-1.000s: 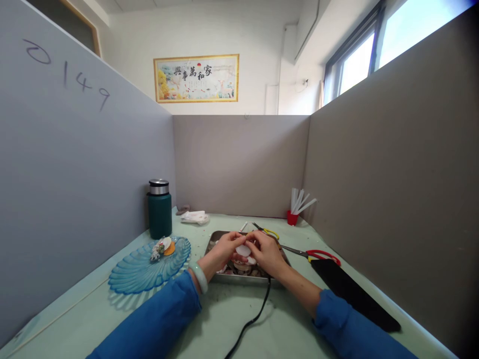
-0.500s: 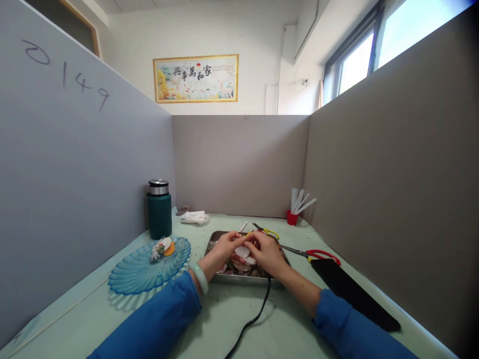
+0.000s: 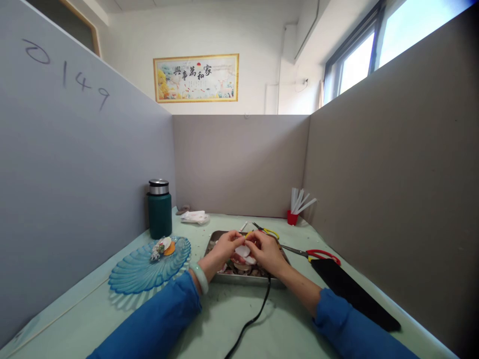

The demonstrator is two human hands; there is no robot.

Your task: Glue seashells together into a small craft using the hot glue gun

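Over a metal tray (image 3: 247,280) of shells, my left hand (image 3: 227,248) and my right hand (image 3: 266,252) meet with their fingertips together. Both are closed in a pinch; whatever is between the fingers is too small to make out. Just below the fingertips, a white shell-like piece (image 3: 243,251) shows among pinkish and brown shells (image 3: 242,267). A pale green bangle (image 3: 199,278) circles my left wrist. From the tray's front edge near my right hand, a black cord (image 3: 258,314) runs toward me.
Left stands a blue scalloped plate (image 3: 138,274) bearing several shells (image 3: 164,248), with a green bottle (image 3: 159,209) behind. Right lie red-handled scissors (image 3: 324,255) and a black flat strip (image 3: 355,294). Yellow-handled pliers (image 3: 269,232) and a red cup (image 3: 292,218) of white sticks are farther back.
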